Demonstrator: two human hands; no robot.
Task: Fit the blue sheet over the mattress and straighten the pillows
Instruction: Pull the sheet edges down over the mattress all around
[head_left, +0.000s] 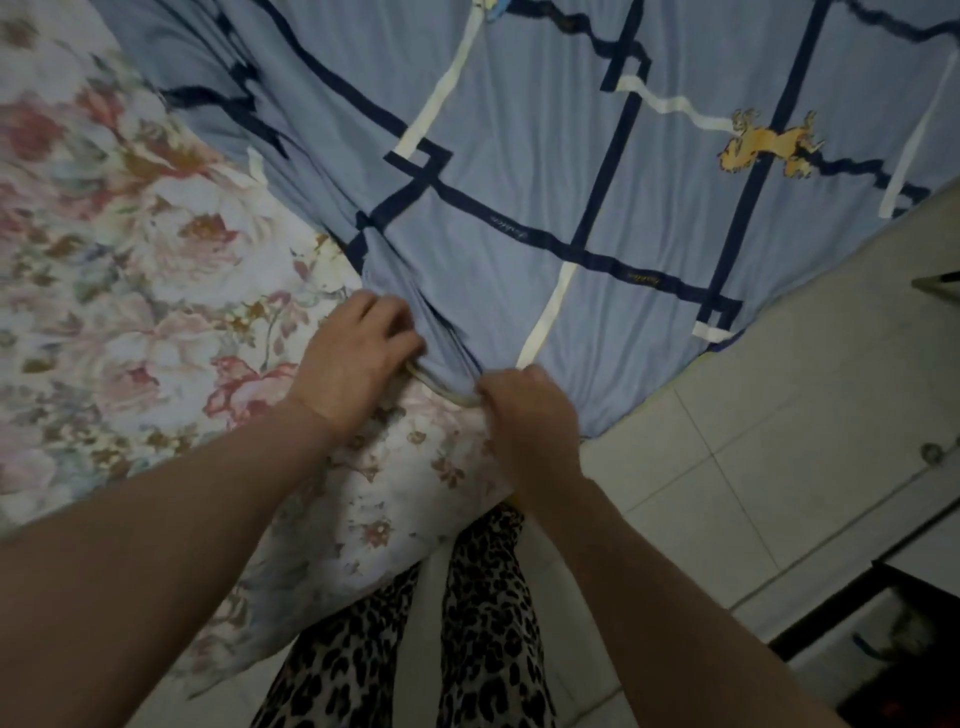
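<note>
You are on the sheet step: your left hand and right hand both pinch the blue sheet edge, bunched at the mattress corner, so next pull toward 6 o'clock.

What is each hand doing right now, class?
Left hand: closed, gripping the hem of the blue sheet.
Right hand: closed, pinching the same hem.

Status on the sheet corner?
Left hand and right hand both gripping blue sheet hem at corner. Floral mattress mostly uncovered. Nothing blocking.
</note>
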